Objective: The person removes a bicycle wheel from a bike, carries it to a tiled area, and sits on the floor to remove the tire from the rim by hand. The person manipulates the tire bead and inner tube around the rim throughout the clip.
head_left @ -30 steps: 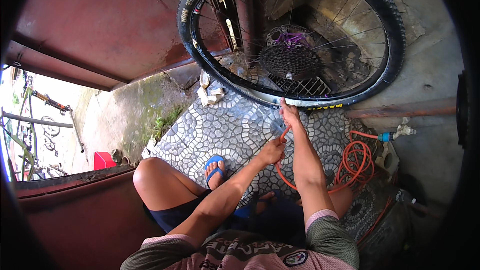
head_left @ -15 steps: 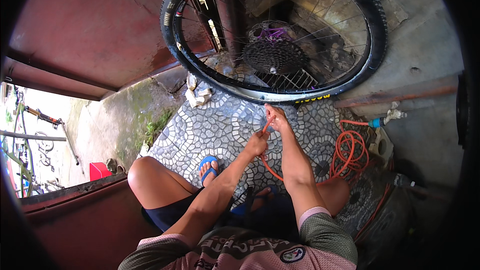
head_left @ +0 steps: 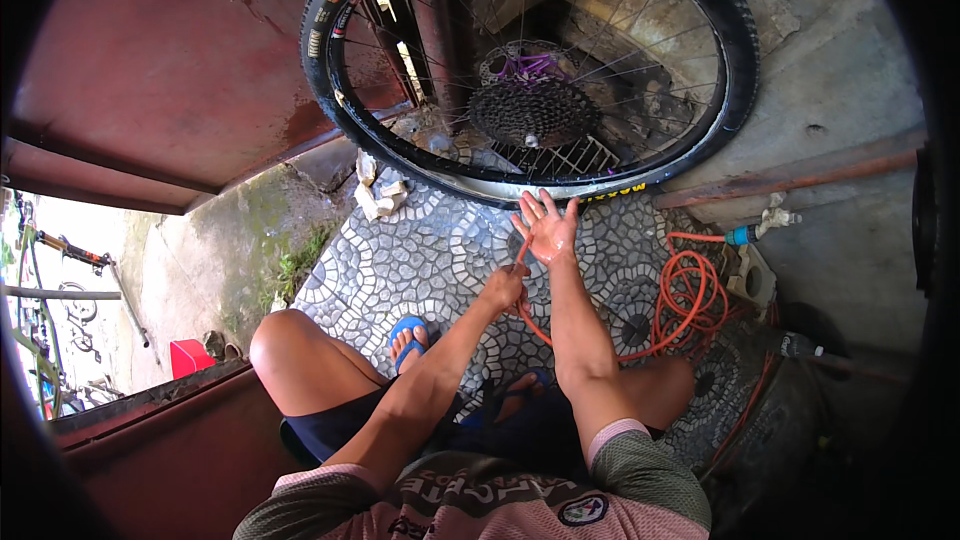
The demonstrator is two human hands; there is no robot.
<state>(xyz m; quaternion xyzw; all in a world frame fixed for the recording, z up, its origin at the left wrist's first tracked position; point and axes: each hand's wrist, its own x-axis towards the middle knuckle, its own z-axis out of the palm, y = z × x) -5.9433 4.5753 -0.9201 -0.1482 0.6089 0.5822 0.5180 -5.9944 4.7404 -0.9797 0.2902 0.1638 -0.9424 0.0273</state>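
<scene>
My left hand [head_left: 506, 288] is closed around an orange hose [head_left: 538, 328], whose free end points up toward my other palm. Beside it, my right hand [head_left: 548, 228] is turned palm up with the fingers spread, and the palm looks wet. Just beyond the fingertips stands a bicycle wheel [head_left: 722, 120] with a black knobby tyre, leaning in the corner. At its hub are a dark cassette [head_left: 530, 114] and a purple-centred brake disc [head_left: 528, 64]. Whether my right fingertips touch the tyre, I cannot tell.
Coils of the hose lie on the pebble-mosaic floor [head_left: 440, 240] at the right, running to a wall tap [head_left: 778, 218] with a blue connector. Pale broken chunks [head_left: 380, 198] sit left of the wheel. A red metal panel [head_left: 180, 50] rises at the left; bicycle parts [head_left: 70, 250] are outside.
My right hand has opened from partly curled fingers at the hose end to a spread, upturned palm. My left hand keeps its hold on the hose. The view has shifted slightly.
</scene>
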